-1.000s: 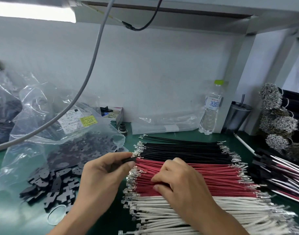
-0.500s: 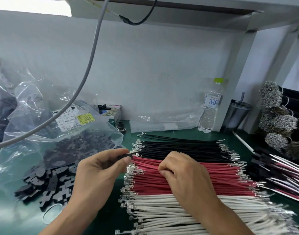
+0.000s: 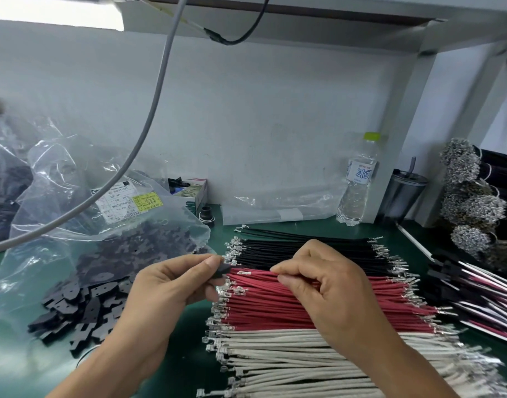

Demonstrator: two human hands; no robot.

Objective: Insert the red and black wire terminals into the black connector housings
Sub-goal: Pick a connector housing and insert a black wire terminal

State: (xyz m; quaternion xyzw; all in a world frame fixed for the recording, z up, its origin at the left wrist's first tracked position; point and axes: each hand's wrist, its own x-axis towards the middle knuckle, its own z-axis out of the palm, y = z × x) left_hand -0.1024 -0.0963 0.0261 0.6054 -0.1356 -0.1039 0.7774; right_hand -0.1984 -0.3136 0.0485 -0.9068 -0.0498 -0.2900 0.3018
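Rows of black wires (image 3: 309, 254), red wires (image 3: 275, 303) and white wires (image 3: 278, 357) with metal terminals lie on the green bench. My left hand (image 3: 171, 285) pinches a small black connector housing (image 3: 224, 270) at the left ends of the wires. My right hand (image 3: 324, 285) pinches one red wire (image 3: 258, 273), lifted off the red row, its metal terminal pointing left toward the housing with a small gap between them. A loose pile of black connector housings (image 3: 74, 308) spills from a clear bag at the left.
A clear plastic bag (image 3: 102, 225) with labels sits at the left, a water bottle (image 3: 357, 182) and a dark tumbler (image 3: 401, 193) at the back. Finished wire assemblies (image 3: 476, 294) and terminal bundles (image 3: 470, 202) fill the right. A grey cable (image 3: 148, 116) hangs overhead.
My right hand has lifted from resting on the red row and picked out one red wire, bringing its terminal toward the housing. My left hand stayed by the wire ends.
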